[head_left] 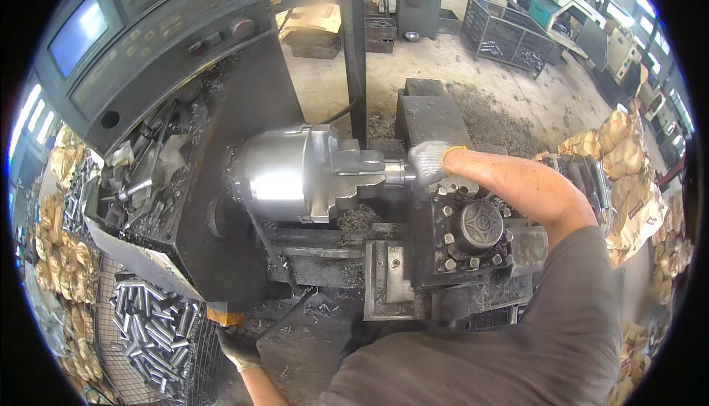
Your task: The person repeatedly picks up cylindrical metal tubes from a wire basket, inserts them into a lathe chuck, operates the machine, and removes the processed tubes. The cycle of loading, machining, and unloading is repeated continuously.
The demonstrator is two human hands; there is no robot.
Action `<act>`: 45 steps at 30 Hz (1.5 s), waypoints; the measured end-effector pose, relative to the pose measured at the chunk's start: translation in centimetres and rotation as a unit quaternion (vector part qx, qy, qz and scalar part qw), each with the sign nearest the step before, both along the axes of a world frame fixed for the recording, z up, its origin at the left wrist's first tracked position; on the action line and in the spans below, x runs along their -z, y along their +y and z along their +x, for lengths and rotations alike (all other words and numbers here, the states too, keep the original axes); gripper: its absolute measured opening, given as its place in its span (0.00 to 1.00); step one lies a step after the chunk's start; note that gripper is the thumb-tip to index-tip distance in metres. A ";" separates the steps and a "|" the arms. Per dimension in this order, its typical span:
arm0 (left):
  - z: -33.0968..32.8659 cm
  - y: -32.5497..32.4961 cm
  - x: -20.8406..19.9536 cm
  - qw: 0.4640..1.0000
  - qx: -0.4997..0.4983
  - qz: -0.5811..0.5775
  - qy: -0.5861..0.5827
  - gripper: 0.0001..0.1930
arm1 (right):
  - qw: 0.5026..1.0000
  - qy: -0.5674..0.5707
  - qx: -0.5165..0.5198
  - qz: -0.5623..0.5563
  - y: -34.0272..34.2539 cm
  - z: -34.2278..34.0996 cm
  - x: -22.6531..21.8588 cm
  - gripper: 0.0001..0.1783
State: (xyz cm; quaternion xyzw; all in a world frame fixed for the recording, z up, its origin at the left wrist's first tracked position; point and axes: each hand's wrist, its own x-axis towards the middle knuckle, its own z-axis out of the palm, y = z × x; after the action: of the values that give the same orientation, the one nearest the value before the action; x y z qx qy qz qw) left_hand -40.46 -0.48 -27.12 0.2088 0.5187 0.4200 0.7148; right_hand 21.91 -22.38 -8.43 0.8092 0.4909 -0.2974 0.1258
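Big workshop, dusty concrete floor (pixel 509 103) far off, more machines beyond. Grey lathe in the middle, shiny round chuck (pixel 295 173) on it. Right hand (pixel 430 162) in a white glove, clenched on the metal rod (pixel 399 173) poking from the chuck. Left hand (pixel 238 347) in a dark glove, low and near, beside a wire bin of metal tubes (pixel 155 332); grip hard to tell.

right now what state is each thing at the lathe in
chuck: jaws closed around a short metal part
part: in the chuck, gripped by the right hand
left hand: gloved, low beside the wire basket, whether it holds anything unclear
wire basket: full of metal tubes
screen: lit
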 end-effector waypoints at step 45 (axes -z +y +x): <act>38.5 8.1 -34.5 0.511 0.155 0.601 0.594 0.48 | 0.793 0.301 0.306 0.432 -19.4 -32.1 2.6 0.19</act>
State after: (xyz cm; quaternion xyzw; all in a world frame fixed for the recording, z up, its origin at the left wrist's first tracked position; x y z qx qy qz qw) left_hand -1.91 7.58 7.41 0.8665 0.4048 0.2921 -0.0030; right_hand -10.16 -41.79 -11.07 0.7568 0.3077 -0.3061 -0.4888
